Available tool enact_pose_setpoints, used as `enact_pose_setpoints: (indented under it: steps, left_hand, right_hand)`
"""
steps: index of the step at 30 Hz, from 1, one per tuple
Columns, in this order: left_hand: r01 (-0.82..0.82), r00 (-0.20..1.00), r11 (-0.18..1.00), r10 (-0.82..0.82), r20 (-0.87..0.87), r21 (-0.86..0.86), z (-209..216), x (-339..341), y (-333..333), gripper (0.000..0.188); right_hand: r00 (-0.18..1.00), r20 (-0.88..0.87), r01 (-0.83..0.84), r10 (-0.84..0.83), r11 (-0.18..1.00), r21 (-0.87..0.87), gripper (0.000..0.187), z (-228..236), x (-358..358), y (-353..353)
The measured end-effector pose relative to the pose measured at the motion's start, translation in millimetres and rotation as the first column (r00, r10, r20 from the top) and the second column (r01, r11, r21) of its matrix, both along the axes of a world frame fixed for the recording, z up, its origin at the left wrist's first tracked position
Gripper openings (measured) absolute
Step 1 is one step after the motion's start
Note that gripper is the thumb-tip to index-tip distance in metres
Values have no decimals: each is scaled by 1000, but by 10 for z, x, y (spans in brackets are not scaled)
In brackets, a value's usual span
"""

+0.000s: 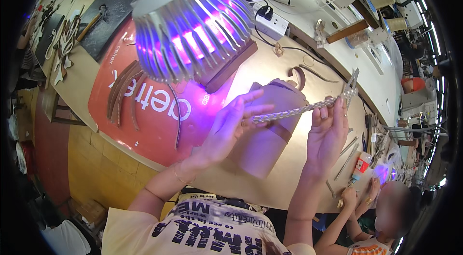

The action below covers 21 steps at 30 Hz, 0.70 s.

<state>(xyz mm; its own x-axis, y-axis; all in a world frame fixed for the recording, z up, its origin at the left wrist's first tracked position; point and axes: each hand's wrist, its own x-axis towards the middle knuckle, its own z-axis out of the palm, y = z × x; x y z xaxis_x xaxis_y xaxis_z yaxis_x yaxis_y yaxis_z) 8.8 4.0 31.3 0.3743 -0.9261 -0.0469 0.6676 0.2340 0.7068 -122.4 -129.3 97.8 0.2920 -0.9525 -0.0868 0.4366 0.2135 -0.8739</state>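
A pale braided strap (294, 112) stretches between my two hands above the table. My left hand (230, 127) is at its left end, which meets the fingertips, while the upper fingers stand out straight. Raised on the other side, my right hand (327, 134) pinches the strap between thumb and fingers. Past that grip, flat loose ends (352, 84) stick up and fan out. Beneath the strap lies a tan rounded form (263, 146) with a darker band across it, partly covered by my left hand.
A large finned lamp (188, 28) glowing violet hangs close at upper left. Brown strips (123, 93) lie on a red sheet (152, 132). A power strip (271, 22) and sewing machines are at the back. Lower right, another person's hands (349, 197) work near a glue bottle (360, 166).
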Motion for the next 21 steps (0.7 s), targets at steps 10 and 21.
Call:
enact_pose_setpoints:
  steps: [10, 21]
  left_hand:
    - [-82, 991, 992, 72, 110, 98, 104, -84, -49, 50]
    - [119, 984, 993, -121, 132, 20, 46, -29, 37, 47]
  right_hand:
    - [983, -37, 182, -181, 982, 49, 16, -175, -200, 263]
    - [398, -897, -602, -193, 683, -414, 24, 158, -167, 583]
